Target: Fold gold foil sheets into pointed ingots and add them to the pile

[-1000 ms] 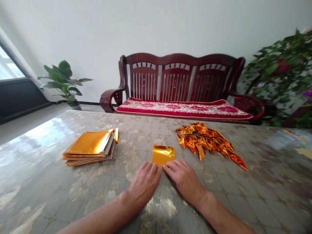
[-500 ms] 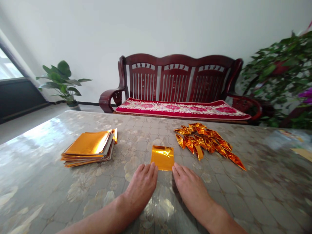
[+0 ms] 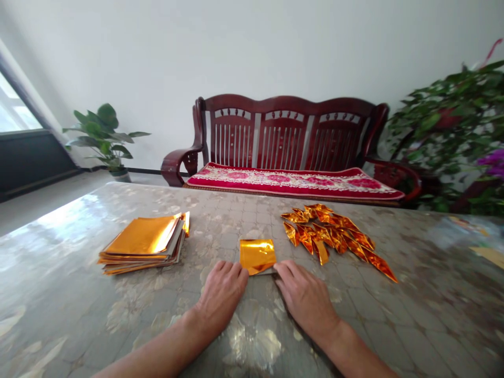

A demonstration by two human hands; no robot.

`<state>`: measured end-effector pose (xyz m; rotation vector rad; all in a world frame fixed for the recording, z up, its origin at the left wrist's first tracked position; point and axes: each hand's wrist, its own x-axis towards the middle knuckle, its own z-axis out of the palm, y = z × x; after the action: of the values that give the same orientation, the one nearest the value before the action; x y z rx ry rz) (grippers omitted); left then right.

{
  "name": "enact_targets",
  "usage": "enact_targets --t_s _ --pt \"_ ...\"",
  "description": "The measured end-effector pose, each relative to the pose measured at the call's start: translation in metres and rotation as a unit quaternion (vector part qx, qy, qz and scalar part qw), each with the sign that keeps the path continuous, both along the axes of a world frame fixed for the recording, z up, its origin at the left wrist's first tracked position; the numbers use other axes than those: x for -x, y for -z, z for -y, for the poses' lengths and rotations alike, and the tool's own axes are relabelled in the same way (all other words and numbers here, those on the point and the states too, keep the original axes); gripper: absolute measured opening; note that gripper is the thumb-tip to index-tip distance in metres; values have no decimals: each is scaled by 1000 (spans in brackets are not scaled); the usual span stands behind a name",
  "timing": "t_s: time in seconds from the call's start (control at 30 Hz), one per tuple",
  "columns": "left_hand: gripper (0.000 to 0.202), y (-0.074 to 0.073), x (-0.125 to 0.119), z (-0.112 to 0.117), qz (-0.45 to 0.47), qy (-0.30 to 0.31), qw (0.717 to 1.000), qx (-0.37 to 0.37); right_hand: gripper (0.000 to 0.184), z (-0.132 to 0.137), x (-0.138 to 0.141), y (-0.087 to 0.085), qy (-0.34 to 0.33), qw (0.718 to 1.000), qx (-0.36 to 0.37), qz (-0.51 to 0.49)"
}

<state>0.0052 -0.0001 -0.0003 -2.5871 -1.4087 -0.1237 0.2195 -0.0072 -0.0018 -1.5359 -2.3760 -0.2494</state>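
Note:
A small square of gold foil paper (image 3: pixel 257 255) lies on the table in front of me. My left hand (image 3: pixel 225 289) has its curled fingers on the near left corner, holding it. At the near right corner, the bent fingers of my right hand (image 3: pixel 305 291) pinch the paper. The near edge slants up on that side, and a strip of grey shows beneath it. The fingertips and thumbs are mostly hidden.
Left of the paper stands a stack of gold foil sheets (image 3: pixel 142 239). To the right lie several folded, pointed gold foil pieces (image 3: pixel 334 228). A clear plastic bag (image 3: pixel 464 231) rests at the table's (image 3: pixel 157 315) far right. Beyond is a wooden bench (image 3: pixel 283 139).
The paper's near right corner has come up with my right fingers, baring grey underneath. Both hands and the paper have shifted slightly left in the view.

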Motion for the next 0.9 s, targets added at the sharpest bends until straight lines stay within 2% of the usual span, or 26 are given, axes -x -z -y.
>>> enact_targets --t_s 0.1,0.2,0.27,0.37,0.67,0.73,0.83,0.9 --pt "10 2 1 -4 15 -4 1000 -24 27 -5 1 4 1 999 -16 -28" --pt "12 0 0 -6 19 -6 999 -30 43 -9 4 6 -1 999 -43 -25" --pt "11 -2 -1 -6 20 -4 999 -30 37 -12 5 7 -8 998 -55 -5" --pt "9 -4 -2 -6 23 -2 999 -31 12 -18 6 8 -10 998 -62 13" --pt "13 3 -5 -9 15 -6 998 -57 15 -22 6 11 -17 999 -38 -32" --pt "14 4 -4 -11 26 -15 998 -58 12 -22 5 12 0 998 -39 -53" --pt "13 3 -4 -13 52 -31 997 -52 22 -23 2 12 39 997 -46 -50" --pt "14 2 -5 -13 69 -39 996 -39 20 -24 2 11 59 997 -44 -38"
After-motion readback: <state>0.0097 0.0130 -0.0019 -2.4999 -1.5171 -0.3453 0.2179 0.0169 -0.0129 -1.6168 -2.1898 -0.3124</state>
